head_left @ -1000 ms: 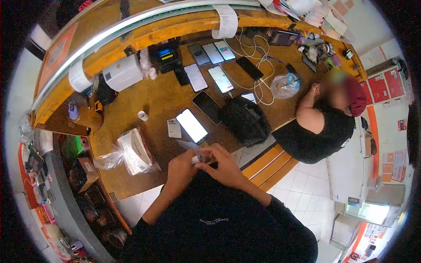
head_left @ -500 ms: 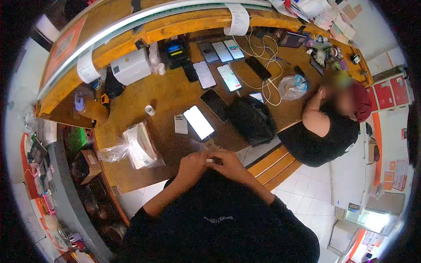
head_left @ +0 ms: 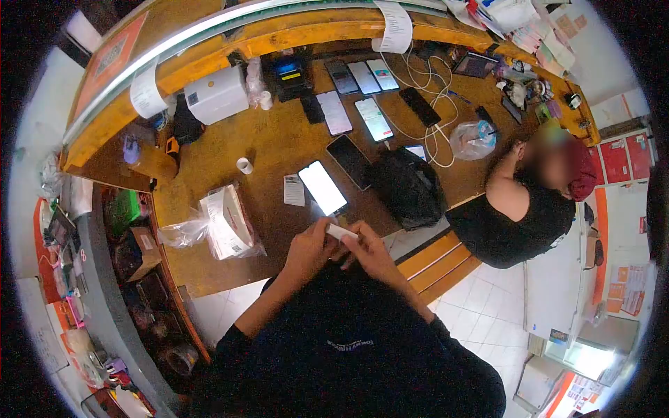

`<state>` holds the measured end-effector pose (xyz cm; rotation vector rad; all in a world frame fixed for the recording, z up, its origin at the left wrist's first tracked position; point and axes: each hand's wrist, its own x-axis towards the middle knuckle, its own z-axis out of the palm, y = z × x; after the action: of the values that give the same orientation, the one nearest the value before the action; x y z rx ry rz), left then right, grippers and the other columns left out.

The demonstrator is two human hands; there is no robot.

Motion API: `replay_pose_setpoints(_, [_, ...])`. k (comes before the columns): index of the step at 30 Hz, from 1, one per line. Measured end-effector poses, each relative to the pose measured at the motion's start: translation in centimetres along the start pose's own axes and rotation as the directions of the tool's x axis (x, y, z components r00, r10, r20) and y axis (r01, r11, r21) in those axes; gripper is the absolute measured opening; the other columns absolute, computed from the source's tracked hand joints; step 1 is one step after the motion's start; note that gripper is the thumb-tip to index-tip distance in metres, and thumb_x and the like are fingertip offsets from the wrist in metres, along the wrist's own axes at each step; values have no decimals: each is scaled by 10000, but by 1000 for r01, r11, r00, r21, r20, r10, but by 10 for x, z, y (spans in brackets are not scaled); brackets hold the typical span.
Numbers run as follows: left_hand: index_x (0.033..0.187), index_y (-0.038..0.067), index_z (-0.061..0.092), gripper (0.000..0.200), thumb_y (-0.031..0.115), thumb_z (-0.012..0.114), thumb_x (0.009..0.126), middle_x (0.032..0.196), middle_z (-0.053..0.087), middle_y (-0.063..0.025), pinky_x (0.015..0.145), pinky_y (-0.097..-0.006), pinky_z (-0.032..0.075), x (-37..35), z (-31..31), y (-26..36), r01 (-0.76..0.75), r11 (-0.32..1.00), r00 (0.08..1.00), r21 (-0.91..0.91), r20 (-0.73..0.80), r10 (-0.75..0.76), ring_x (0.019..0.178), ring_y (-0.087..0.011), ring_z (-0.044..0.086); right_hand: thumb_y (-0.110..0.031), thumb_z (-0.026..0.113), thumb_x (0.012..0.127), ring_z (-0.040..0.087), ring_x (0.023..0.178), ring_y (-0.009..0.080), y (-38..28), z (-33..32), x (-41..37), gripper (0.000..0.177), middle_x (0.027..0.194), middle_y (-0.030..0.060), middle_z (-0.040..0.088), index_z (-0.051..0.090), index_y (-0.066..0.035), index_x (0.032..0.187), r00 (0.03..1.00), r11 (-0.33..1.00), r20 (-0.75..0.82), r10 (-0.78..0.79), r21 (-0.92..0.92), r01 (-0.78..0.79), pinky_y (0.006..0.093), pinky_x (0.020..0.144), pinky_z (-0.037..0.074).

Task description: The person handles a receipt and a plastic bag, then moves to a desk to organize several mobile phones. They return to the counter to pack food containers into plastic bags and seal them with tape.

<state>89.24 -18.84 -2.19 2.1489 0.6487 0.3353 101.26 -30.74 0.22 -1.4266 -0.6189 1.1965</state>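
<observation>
My palms and the undersides of my fingers were hidden from the camera, and the small white piece [head_left: 341, 232] between my hands was too small for me to tell just what it was. A dark gap under it, between the hands, was hard to make out. The face of the person [head_left: 533, 198] on the right was blurred, and the black bag [head_left: 406, 188] partly covered a lit phone [head_left: 417, 151] behind it.

Half a second before, the white piece had barely shown between my closed-in hands; now it lay in plain sight across the fingertips. The bright phone [head_left: 323, 189] had stayed beside the paper slip [head_left: 294, 190] on the worktop [head_left: 209, 164], and the wrapped package [head_left: 228, 223] had stayed to the left.

Both my forearms angled inward and met in front of my chest, near the worktop's edge and just below the bright phone. My left hand [head_left: 306, 252] pinched the white piece near its left end, and my right hand [head_left: 373, 256] had its thumb against the right end. The fingers of both hands were bent and drawn close together.
</observation>
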Motion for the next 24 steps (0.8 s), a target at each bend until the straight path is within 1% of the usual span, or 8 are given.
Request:
replay_pose_setpoints(4, [965, 43, 504, 224, 110, 614, 781, 817, 597, -171, 609, -407, 488, 1, 0, -11, -46, 999, 987, 0, -154, 46, 730, -337, 617, -177, 463, 940, 605, 716, 134, 20, 11, 2, 136, 811, 41, 533, 426, -48, 961, 991, 985, -133, 2, -173, -25, 243, 523, 535])
replay_pose_setpoints(6, [953, 39, 511, 205, 103, 606, 784, 808, 599, -174, 609, -405, 488, 1, -4, -5, 14, 1000, 986, -25, -168, -18, 733, -337, 617, -176, 470, 932, 580, 680, 143, 35, 14, 10, 147, 812, 78, 526, 409, -43, 932, 967, 915, -85, -242, -351, 198, 275, 503, 522])
replay_pose_setpoints(10, [941, 33, 516, 169, 88, 581, 796, 788, 604, -182, 607, -399, 485, 3, -9, 1, 63, 988, 967, -144, -235, -96, 733, -333, 620, -143, 500, 899, 582, 713, 237, 26, 17, 5, 174, 828, 140, 514, 411, -12, 969, 966, 841, -121, -230, -525, 134, 354, 572, 513])
replay_pose_setpoints(12, [936, 32, 517, 159, 97, 575, 804, 794, 606, -181, 609, -401, 485, 1, -8, 3, 76, 988, 972, -133, -210, -103, 727, -335, 620, -111, 524, 856, 568, 824, 346, 25, 16, 6, 219, 925, 208, 488, 431, 15, 1009, 942, 596, -10, -335, -777, 204, 415, 682, 486])
replay_pose_setpoints(15, [937, 33, 514, 154, 116, 567, 818, 804, 608, -180, 607, -405, 489, 1, -3, 1, 85, 992, 980, -90, -173, -100, 714, -342, 618, -85, 530, 830, 540, 869, 403, 20, 21, 4, 251, 1030, 221, 453, 460, 25, 1044, 932, 489, 2, -363, -851, 192, 424, 754, 470])
replay_pose_setpoints(19, [956, 39, 494, 173, 151, 558, 840, 831, 608, -182, 594, -418, 499, -1, 3, 4, -39, 997, 990, 60, -135, 47, 709, -356, 613, -79, 545, 820, 537, 897, 394, 10, 20, 9, 221, 1089, 224, 418, 500, 22, 1011, 900, 560, -56, -432, -799, 219, 416, 752, 476])
replay_pose_setpoints(21, [973, 37, 498, 197, 140, 583, 828, 862, 610, -185, 634, -418, 500, -2, 4, 6, -65, 998, 987, 23, -143, 68, 745, -365, 611, -135, 554, 816, 527, 963, 433, 0, 14, 12, 308, 1093, 279, 476, 484, 28, 1068, 934, 611, -179, -309, -790, 51, 459, 767, 468])
replay_pose_setpoints(24, [994, 32, 501, 225, 128, 605, 820, 884, 612, -184, 660, -409, 505, -1, 9, 7, -101, 993, 985, -57, -146, 92, 766, -364, 613, -112, 565, 811, 580, 877, 383, 0, 8, 19, 220, 972, 229, 568, 521, 14, 985, 918, 767, -146, -368, -607, 210, 428, 700, 479])
